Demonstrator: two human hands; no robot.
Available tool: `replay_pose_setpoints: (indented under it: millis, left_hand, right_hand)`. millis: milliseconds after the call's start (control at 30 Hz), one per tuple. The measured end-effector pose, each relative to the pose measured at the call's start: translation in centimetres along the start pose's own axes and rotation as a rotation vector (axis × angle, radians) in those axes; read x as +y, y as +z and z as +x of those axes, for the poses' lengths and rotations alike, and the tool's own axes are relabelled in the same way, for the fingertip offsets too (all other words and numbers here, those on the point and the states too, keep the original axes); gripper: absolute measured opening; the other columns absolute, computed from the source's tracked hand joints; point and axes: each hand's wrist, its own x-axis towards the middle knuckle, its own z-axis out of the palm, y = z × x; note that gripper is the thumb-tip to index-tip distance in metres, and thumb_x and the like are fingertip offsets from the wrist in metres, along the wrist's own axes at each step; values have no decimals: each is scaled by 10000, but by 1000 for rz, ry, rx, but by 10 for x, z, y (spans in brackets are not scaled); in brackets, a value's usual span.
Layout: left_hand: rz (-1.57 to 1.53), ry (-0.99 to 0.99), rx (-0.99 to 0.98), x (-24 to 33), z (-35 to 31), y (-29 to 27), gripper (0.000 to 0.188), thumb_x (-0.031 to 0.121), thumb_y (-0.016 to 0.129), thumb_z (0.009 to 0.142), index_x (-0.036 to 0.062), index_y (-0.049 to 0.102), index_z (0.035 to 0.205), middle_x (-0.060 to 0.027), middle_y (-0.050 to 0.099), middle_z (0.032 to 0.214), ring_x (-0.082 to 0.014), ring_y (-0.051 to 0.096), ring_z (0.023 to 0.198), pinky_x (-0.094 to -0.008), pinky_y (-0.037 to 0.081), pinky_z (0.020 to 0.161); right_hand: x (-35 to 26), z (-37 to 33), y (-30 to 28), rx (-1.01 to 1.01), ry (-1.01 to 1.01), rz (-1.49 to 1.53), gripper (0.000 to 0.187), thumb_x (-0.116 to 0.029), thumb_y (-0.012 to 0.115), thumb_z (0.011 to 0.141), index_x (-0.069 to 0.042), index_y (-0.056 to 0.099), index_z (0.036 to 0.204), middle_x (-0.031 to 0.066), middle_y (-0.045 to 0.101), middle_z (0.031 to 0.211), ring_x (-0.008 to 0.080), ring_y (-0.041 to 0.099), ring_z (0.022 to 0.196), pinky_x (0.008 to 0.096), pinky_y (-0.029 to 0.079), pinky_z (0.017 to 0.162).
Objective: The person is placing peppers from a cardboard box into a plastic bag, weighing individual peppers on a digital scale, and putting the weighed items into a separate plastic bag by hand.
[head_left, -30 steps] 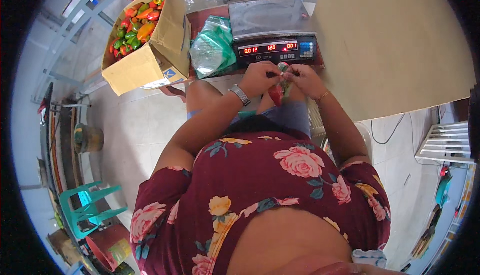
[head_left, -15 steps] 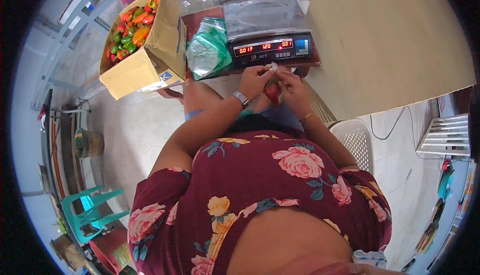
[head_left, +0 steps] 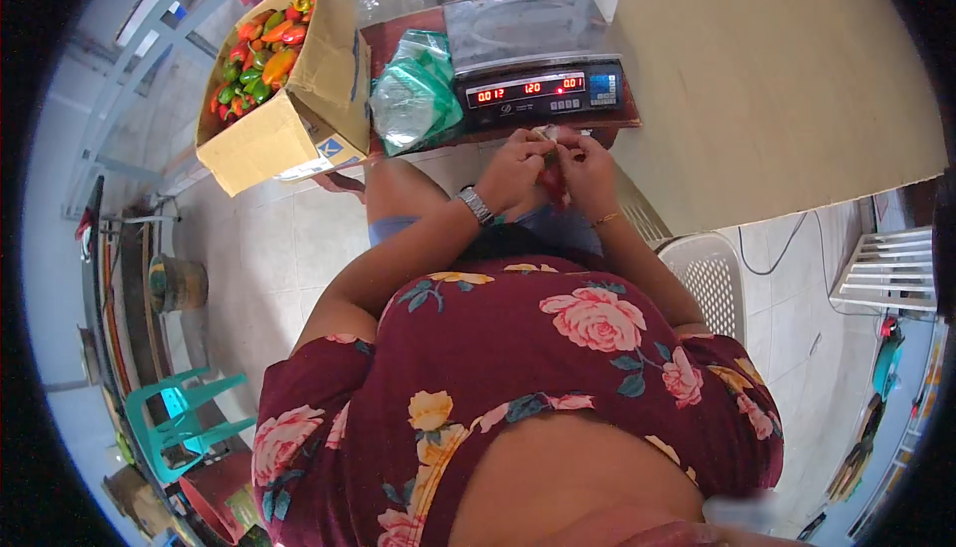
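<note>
My left hand [head_left: 515, 171] and my right hand [head_left: 590, 174] meet in front of the scale, both with fingers pinched. Between them they grip the whitish, bunched top of a small clear plastic bag [head_left: 554, 185]. Something red, which looks like a pepper, hangs in the bag below my fingers; the hands partly hide it. Just beyond my hands stands a digital scale [head_left: 538, 89] with lit red figures and a bare-looking clear-covered pan. Left of the scale lies a heap of green and clear plastic bags [head_left: 416, 99].
A cardboard box [head_left: 289, 139] of red, orange and green peppers [head_left: 261, 61] tilts at the far left. A large tan board [head_left: 767, 99] fills the right. Beside my right arm is a beige perforated plastic chair [head_left: 709, 273]. A teal stool [head_left: 189, 423] stands lower left.
Both hands have shifted slightly, drawing close together at the top of the bag. The red bag has swung a little to the right. The scale and box stay put.
</note>
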Motion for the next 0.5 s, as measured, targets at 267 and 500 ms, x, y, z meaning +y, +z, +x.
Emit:
replay_pose_setpoints:
  millis: [267, 500]
  left_hand:
    - [276, 273, -123, -1, -4, -5, 368, 8, 440, 786, -52, 530, 1137, -160, 418, 1127, -288, 458, 1062, -326, 373, 937]
    - [125, 173, -201, -15, -3, 9, 524, -6, 459, 765, 22, 417, 1286, -157, 359, 1200, -304, 370, 1169, -347, 320, 1007]
  right_hand:
    - [20, 11, -2, -109, 8, 1, 142, -108, 608, 782, -24, 610, 897, 142, 637, 822, 261, 634, 741, 341, 493, 662]
    - [45, 20, 2, -172, -10, -33, 196, -161, 555, 819, -10, 569, 943, 174, 611, 887, 321, 612, 792, 384, 481, 711]
